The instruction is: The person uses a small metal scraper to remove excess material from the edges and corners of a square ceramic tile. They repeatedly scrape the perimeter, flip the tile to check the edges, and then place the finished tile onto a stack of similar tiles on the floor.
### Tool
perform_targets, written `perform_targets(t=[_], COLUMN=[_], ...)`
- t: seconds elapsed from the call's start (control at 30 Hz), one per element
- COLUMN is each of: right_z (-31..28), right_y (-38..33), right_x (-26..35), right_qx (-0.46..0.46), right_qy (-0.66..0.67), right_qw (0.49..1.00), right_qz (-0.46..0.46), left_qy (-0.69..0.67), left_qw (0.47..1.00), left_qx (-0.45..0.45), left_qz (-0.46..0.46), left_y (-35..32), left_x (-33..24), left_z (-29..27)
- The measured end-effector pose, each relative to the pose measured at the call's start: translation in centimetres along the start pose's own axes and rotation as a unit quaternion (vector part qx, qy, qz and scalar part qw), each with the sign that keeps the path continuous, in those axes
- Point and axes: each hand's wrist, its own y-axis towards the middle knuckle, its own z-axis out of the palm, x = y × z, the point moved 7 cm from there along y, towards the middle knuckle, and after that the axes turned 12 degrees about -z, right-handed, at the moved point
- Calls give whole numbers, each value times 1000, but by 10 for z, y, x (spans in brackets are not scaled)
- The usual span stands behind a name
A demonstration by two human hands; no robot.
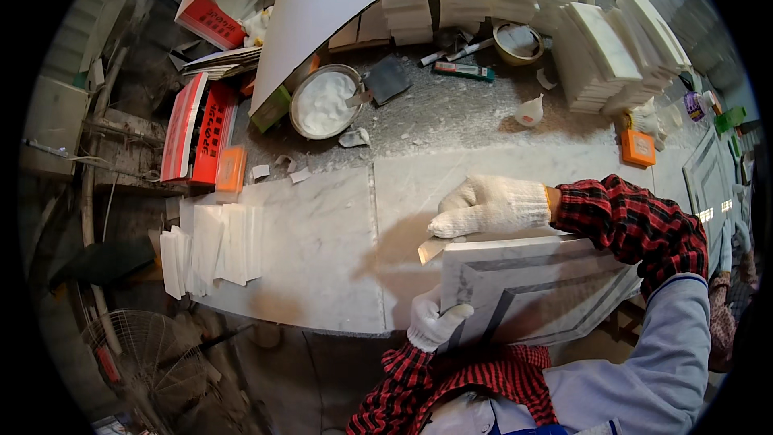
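While both gloved hands' fingers clasp the framed marble panel (535, 290): left hand (433, 321) near edge, right hand (491, 205) far edge.

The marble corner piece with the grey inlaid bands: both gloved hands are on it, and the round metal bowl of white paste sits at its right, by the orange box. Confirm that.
One detail is wrong. In the head view the metal bowl of white paste sits far to the upper left of the marble corner piece, not at its right. The left hand grips its near edge and the right hand rests on its far edge, both in white gloves.
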Motion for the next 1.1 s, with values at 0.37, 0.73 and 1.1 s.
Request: perform_targets(t=[0.37,0.73,1.1], right_z=[3,2,-7], right_y=[-5,1,-16], right_x=[10,-3,-7], right_qx=[44,20,160], right_qy=[56,101,25], right_qw=[997,995,986], right_qz=[-40,-12,-41], left_qy=[-18,1,-29], left_qw=[1000,1000,999], left_qx=[0,14,-2], left_qz=[-2,-1,14], left_y=[0,2,1], left_x=[-7,-11,-10], left_z=[1,2,2])
